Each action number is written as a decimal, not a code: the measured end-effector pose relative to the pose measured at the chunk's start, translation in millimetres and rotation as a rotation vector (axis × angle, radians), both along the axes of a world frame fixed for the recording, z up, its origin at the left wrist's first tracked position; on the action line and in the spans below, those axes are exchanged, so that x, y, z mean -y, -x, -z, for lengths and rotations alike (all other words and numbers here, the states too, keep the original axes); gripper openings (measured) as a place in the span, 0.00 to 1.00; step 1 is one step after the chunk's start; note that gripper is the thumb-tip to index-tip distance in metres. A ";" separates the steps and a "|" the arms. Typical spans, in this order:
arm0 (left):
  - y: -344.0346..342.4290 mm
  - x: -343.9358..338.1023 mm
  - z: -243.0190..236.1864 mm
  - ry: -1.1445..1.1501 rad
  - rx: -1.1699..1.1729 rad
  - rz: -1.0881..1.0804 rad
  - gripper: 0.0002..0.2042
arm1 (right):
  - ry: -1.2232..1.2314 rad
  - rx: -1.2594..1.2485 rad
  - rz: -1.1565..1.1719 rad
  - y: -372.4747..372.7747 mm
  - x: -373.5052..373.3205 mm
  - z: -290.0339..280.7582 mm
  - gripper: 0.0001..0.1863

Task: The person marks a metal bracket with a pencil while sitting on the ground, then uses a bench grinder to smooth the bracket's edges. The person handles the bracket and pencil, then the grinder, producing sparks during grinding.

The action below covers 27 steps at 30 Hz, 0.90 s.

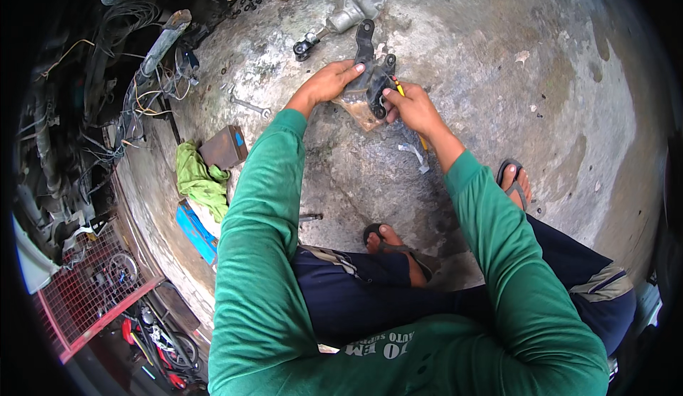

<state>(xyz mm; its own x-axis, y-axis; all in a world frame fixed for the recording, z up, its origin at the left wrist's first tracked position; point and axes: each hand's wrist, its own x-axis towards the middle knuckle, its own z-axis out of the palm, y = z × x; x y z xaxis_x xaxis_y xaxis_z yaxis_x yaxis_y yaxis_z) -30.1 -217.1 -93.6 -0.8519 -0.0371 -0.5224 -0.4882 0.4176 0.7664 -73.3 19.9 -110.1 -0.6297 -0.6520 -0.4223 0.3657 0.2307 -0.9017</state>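
Observation:
My left hand [329, 83] grips the left side of a black metal bracket [375, 76], which has several drilled lugs. A flat brown piece of card or board [358, 110] lies under its lower part. In my right hand [418, 115] is a thin yellow pencil-like stick [400, 88] with a dark reddish tip, held upright beside the bracket's right lug. The right fingertips are close to the lug's lower end; whether they touch it I cannot tell. A crumpled whitish strip [414, 157] lies on the floor just below my right hand.
A grey metal housing [356, 1] with a black end joint [306, 46] lies beyond the bracket. To the left are a wrench [250, 106], a brown box [224, 147], a green cloth [199, 182] and a blue box [196, 229]. Wires and scrap parts [135, 90] crowd the left edge.

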 end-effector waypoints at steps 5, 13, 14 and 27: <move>1.5 1.9 4.5 0.101 -0.059 0.025 0.27 | -0.017 0.052 -0.046 10.1 6.7 0.7 0.15; -0.6 4.0 5.6 0.096 -0.043 0.030 0.27 | -0.145 -0.145 -0.111 6.0 4.8 -3.3 0.16; -3.4 1.8 4.6 0.111 -0.057 0.030 0.26 | -0.147 -0.273 -0.098 2.2 3.3 -1.1 0.15; -18.2 19.9 -2.9 0.253 -0.272 0.050 0.23 | -0.302 -0.567 -0.087 -64.0 13.7 -5.1 0.16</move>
<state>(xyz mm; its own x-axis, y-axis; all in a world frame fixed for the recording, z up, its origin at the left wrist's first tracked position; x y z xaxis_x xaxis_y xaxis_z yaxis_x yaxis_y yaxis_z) -11.8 -237.0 -90.7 -0.9623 -0.0908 -0.2563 -0.2551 0.6283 0.7350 -9.2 6.2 -105.1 -0.7590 -0.6156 -0.2121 -0.1799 0.5114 -0.8403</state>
